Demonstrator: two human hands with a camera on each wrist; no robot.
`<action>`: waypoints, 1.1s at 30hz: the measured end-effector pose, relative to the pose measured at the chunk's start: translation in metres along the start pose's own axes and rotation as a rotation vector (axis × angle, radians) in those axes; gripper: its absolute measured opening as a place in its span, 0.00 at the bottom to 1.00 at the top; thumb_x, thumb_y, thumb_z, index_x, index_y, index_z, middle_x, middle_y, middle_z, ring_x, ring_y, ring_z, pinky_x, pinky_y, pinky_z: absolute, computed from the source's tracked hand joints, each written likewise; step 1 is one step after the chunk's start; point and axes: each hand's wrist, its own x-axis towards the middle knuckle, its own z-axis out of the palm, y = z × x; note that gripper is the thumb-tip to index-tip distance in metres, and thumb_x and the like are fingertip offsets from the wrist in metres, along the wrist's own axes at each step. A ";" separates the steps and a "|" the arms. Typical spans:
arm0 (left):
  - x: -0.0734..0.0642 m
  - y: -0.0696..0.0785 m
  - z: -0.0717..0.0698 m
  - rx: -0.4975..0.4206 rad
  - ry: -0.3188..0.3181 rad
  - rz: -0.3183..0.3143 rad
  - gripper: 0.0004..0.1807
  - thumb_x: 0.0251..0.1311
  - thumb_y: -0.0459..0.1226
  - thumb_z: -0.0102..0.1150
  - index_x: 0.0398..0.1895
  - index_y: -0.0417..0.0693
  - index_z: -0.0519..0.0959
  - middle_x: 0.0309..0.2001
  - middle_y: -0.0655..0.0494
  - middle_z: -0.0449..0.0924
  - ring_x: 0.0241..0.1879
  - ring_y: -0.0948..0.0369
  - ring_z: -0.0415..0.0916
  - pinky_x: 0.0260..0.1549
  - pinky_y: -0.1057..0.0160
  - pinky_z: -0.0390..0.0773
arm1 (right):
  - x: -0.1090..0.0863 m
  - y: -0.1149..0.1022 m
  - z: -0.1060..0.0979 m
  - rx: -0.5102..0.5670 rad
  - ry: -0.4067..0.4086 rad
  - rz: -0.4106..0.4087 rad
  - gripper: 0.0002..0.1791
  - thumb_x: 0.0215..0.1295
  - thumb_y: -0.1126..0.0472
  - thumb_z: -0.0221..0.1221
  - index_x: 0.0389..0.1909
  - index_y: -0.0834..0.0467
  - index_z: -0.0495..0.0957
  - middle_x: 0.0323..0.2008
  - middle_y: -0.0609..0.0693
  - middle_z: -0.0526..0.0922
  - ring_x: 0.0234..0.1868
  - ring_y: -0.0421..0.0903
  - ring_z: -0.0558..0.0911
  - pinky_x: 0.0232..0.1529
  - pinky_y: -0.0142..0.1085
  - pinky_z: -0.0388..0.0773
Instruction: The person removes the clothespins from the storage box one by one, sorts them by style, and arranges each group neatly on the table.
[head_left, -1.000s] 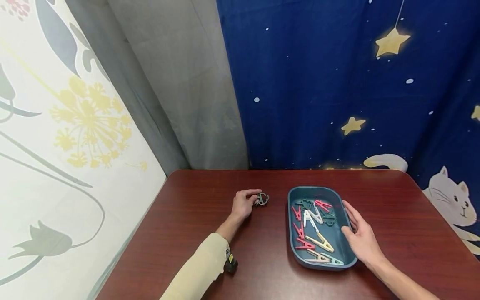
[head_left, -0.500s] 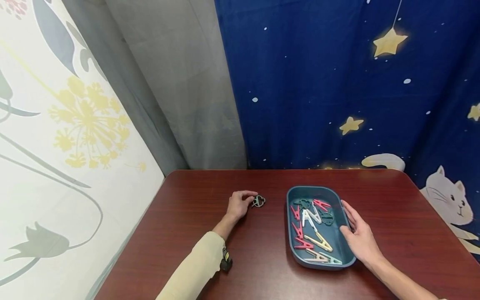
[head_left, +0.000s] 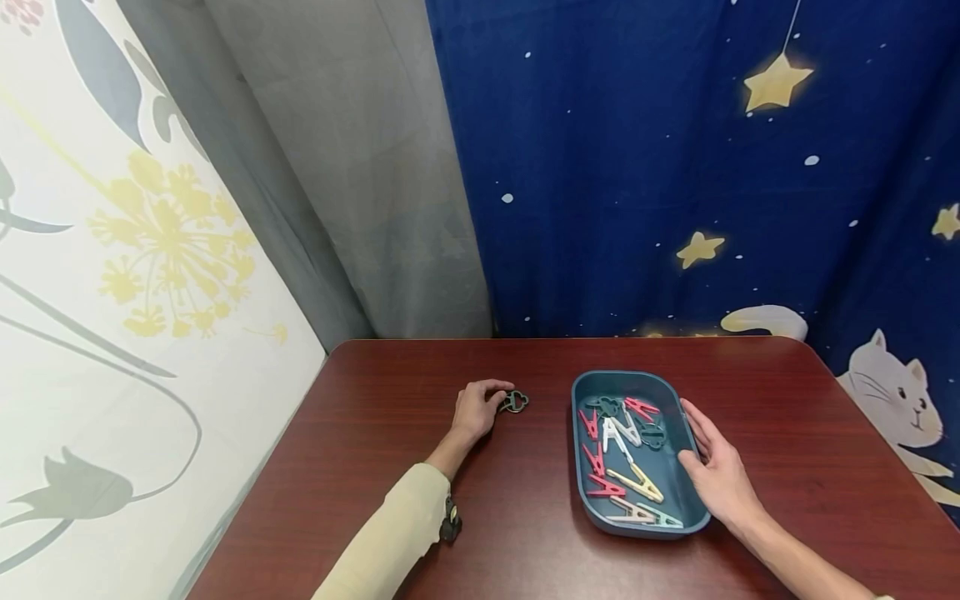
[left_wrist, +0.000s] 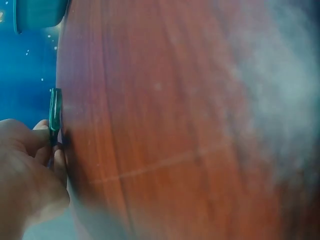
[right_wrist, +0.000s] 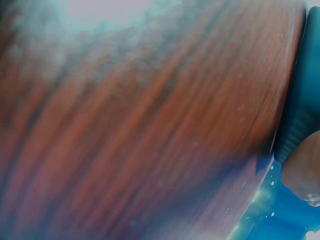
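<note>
- Landmark: blue tray (head_left: 672, 471) on the dark-red table (head_left: 517, 500).
- Inside tray: four red clothespins (head_left: 606, 486), two white clothespins (head_left: 608, 431), one yellow clothespin (head_left: 648, 483); near end, beige clothespin (head_left: 637, 520) beside mint clothespin (head_left: 663, 515); far half, two dark green clips (head_left: 652, 435).
- Behind tray: star-printed blue curtain (head_left: 600, 167).
- Tray's left wall stands between the loaded contents and the cloud-outline clip (left_wrist: 56, 111).
- That clip: left of tray, well apart; dark green, glossy, open-centred, crossbar within; edge-on in left wrist view.
- Hands: left hand (head_left: 474, 410) pinches clip's near end; right hand (head_left: 716, 471) grips tray's right wall, thumb over rim.
</note>
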 end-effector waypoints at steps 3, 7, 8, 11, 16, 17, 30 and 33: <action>0.000 -0.002 0.001 -0.019 -0.001 -0.010 0.12 0.75 0.34 0.63 0.55 0.53 0.90 0.55 0.53 0.89 0.56 0.53 0.84 0.54 0.48 0.82 | -0.001 0.001 0.000 0.001 0.001 0.000 0.41 0.71 0.77 0.53 0.84 0.61 0.56 0.77 0.68 0.65 0.71 0.46 0.73 0.52 0.13 0.67; 0.001 -0.004 0.001 -0.056 -0.002 -0.025 0.14 0.75 0.36 0.64 0.59 0.51 0.88 0.57 0.54 0.88 0.61 0.53 0.81 0.59 0.48 0.80 | -0.002 0.003 -0.001 0.005 0.002 -0.005 0.41 0.71 0.77 0.53 0.84 0.59 0.56 0.77 0.68 0.65 0.66 0.26 0.69 0.52 0.13 0.68; 0.001 -0.004 0.001 -0.064 0.001 -0.023 0.15 0.75 0.36 0.64 0.61 0.50 0.87 0.58 0.53 0.87 0.62 0.52 0.81 0.60 0.47 0.79 | -0.002 0.003 -0.001 0.008 -0.001 -0.004 0.41 0.71 0.77 0.53 0.84 0.59 0.56 0.77 0.68 0.65 0.66 0.28 0.70 0.52 0.13 0.67; 0.003 -0.004 0.000 -0.082 0.016 -0.015 0.19 0.75 0.37 0.65 0.66 0.47 0.83 0.61 0.50 0.85 0.65 0.50 0.79 0.63 0.45 0.76 | -0.002 0.002 -0.001 -0.004 -0.006 0.000 0.41 0.72 0.76 0.53 0.84 0.60 0.55 0.77 0.68 0.65 0.71 0.45 0.73 0.52 0.13 0.67; 0.010 0.006 0.000 -0.133 0.099 -0.035 0.25 0.76 0.40 0.64 0.72 0.45 0.77 0.64 0.43 0.82 0.65 0.47 0.79 0.64 0.44 0.75 | -0.001 -0.001 -0.001 -0.001 -0.009 0.007 0.41 0.71 0.77 0.53 0.84 0.62 0.55 0.76 0.70 0.65 0.71 0.70 0.70 0.51 0.12 0.66; 0.012 0.010 0.001 -0.152 0.123 -0.042 0.25 0.76 0.40 0.63 0.73 0.44 0.76 0.66 0.42 0.81 0.65 0.46 0.79 0.64 0.44 0.76 | 0.000 -0.001 -0.001 0.000 -0.010 0.010 0.41 0.71 0.77 0.53 0.84 0.62 0.55 0.76 0.70 0.65 0.71 0.72 0.70 0.51 0.12 0.66; 0.018 0.101 0.026 -0.468 0.275 0.010 0.33 0.78 0.40 0.60 0.80 0.39 0.64 0.76 0.42 0.69 0.75 0.48 0.68 0.72 0.50 0.68 | -0.001 -0.003 0.000 -0.015 -0.015 0.025 0.41 0.71 0.77 0.53 0.84 0.62 0.54 0.76 0.70 0.64 0.71 0.73 0.69 0.51 0.11 0.63; 0.013 0.123 0.036 -0.516 0.245 0.027 0.34 0.78 0.42 0.61 0.81 0.43 0.63 0.78 0.45 0.68 0.75 0.50 0.67 0.72 0.51 0.67 | 0.000 -0.003 0.000 -0.015 -0.019 0.030 0.41 0.71 0.78 0.53 0.84 0.62 0.53 0.77 0.70 0.64 0.72 0.72 0.69 0.51 0.11 0.63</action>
